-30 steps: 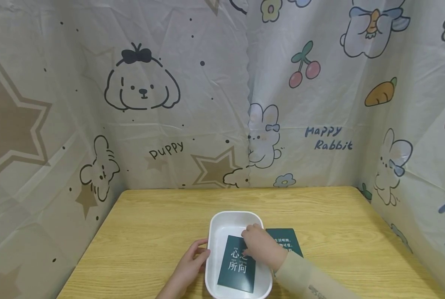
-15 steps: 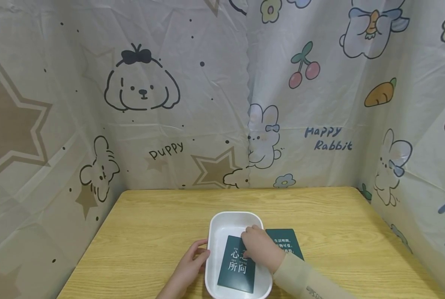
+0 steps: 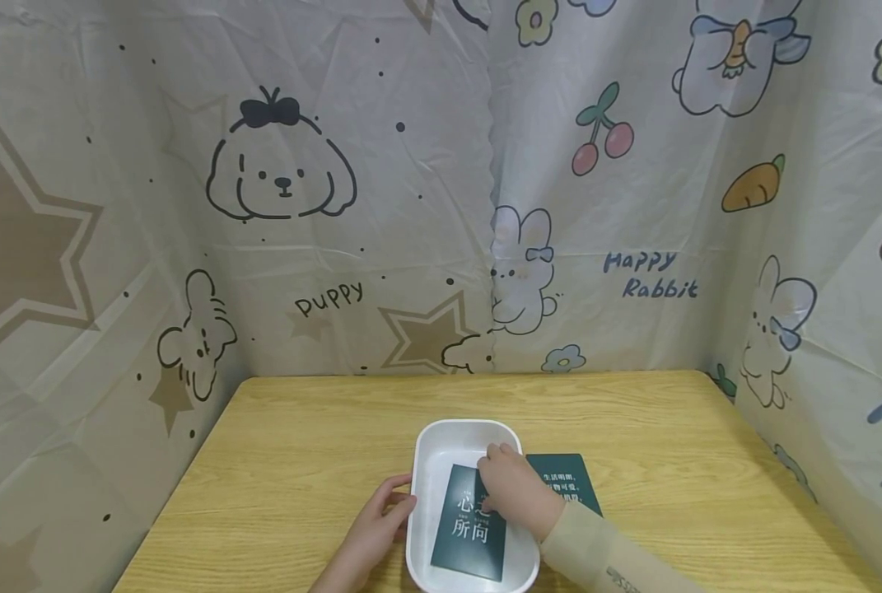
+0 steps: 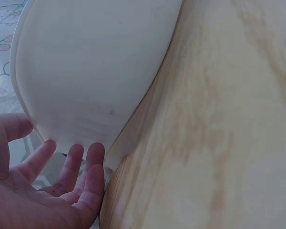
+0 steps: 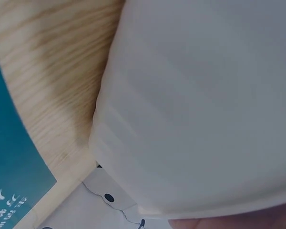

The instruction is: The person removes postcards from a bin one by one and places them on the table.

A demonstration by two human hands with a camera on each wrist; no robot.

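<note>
In the head view, a dark green card [image 3: 469, 535] with white characters lies in a white plastic tub [image 3: 426, 461]. My right hand [image 3: 518, 490] reaches over the tub's right wall, with curled fingers and thumb pinching the card's upper right part; the fingertips are partly hidden. Only a bit of that hand [image 5: 243, 220] shows beyond the rim in the right wrist view. At the tub's left side is my left hand [image 3: 377, 523]. Its loosely bent fingers touch the outer wall [image 4: 95, 81], as the left wrist view shows.
A second green card [image 3: 570, 478] with white writing lies on the wooden table [image 3: 322, 445], right of the tub and partly behind the right arm. A printed cloth [image 3: 411, 206] hangs around the table's back and sides.
The top edge of the card in the tub has risen slightly under my right fingers. Both hands and the tub stay almost where they were.
</note>
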